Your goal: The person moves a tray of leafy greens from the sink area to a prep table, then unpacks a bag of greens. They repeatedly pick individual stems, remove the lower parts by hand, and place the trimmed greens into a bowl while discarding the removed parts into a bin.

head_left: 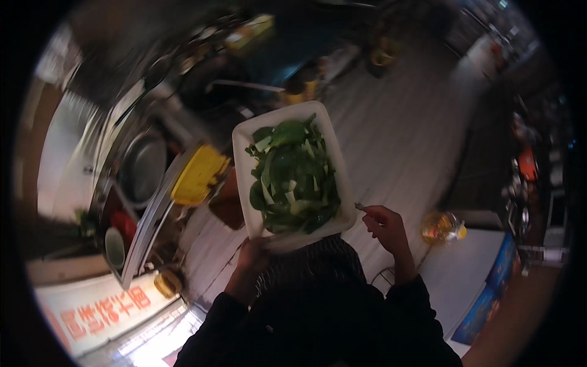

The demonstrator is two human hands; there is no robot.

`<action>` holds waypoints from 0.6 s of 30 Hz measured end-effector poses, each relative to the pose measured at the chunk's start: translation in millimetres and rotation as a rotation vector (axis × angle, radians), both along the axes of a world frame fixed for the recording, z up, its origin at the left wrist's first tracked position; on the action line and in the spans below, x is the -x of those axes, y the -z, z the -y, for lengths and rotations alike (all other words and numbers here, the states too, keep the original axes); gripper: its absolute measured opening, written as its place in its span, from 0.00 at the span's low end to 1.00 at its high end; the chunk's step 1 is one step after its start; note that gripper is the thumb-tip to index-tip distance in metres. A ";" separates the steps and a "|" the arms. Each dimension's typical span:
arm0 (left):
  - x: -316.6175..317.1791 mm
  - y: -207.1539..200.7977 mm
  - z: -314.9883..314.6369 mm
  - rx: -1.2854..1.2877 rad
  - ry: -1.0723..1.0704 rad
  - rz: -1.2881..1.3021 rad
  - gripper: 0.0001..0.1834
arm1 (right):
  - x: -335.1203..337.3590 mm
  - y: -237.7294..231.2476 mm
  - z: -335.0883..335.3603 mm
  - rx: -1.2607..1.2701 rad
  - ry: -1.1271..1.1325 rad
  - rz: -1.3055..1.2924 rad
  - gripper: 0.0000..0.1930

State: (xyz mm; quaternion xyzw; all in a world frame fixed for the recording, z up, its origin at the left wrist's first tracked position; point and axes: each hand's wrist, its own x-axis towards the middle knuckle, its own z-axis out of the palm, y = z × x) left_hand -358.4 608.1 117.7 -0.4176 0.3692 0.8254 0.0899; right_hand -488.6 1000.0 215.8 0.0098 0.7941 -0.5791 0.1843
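Left hand (pixel 252 254) is closed on the near left corner of a white tray (pixel 241 177), which sits in front of the person's body, over the floor (pixel 397 140). Inside the tray lies a heap of dark green leaves (pixel 287 168) with paler pieces among them. Right hand (pixel 384 227) is just beside the tray's right side, thumb and fingers together on a small metallic object (pixel 359 207); it is too small to tell what it is. Both forearms wear dark sleeves, and patterned dark cloth (pixel 312 260) shows below the tray. To the right, a bottle of yellow liquid (pixel 441 227) is at the far left corner of a white surface (pixel 458 260); I cannot tell whether it rests on it. To the left are a yellow basket (pixel 199 175) and, farther out, a round metal pot (pixel 142 168). Much of the background is blurred.
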 end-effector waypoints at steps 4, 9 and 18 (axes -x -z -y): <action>97.0 -9.9 -107.4 -0.107 0.156 0.094 0.17 | 38.8 -55.2 -95.1 -0.161 0.013 -0.217 0.22; 229.2 -30.6 -240.1 0.005 0.404 0.043 0.08 | 111.1 -41.4 -156.9 -0.400 0.153 -0.398 0.25; 487.0 -19.3 -444.4 -0.009 0.861 -0.041 0.17 | 316.4 -70.3 -384.7 -0.063 0.589 -0.005 0.14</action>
